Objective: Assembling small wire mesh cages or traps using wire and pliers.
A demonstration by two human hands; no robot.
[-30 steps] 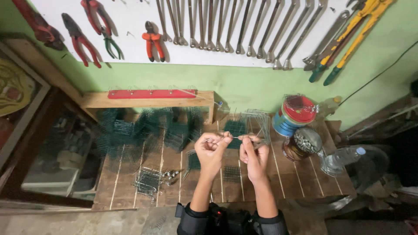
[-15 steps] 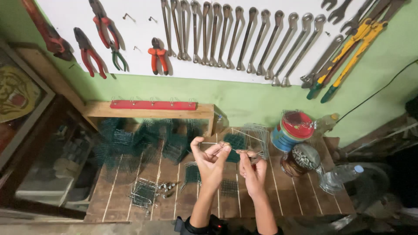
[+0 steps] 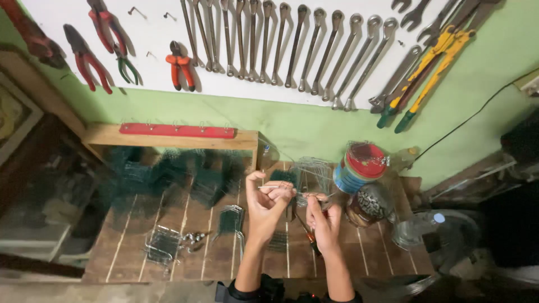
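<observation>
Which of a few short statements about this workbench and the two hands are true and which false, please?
1. Both hands pinch a thin wire piece between them. True.
2. The left hand rests flat on the bench. False: it is raised, fingers pinched on the wire.
3. A row of spanners hangs on the white board. True.
4. The orange-handled pliers lie on the bench. False: they hang on the board.
5. The right hand is beside a stack of coloured reels. True.
</observation>
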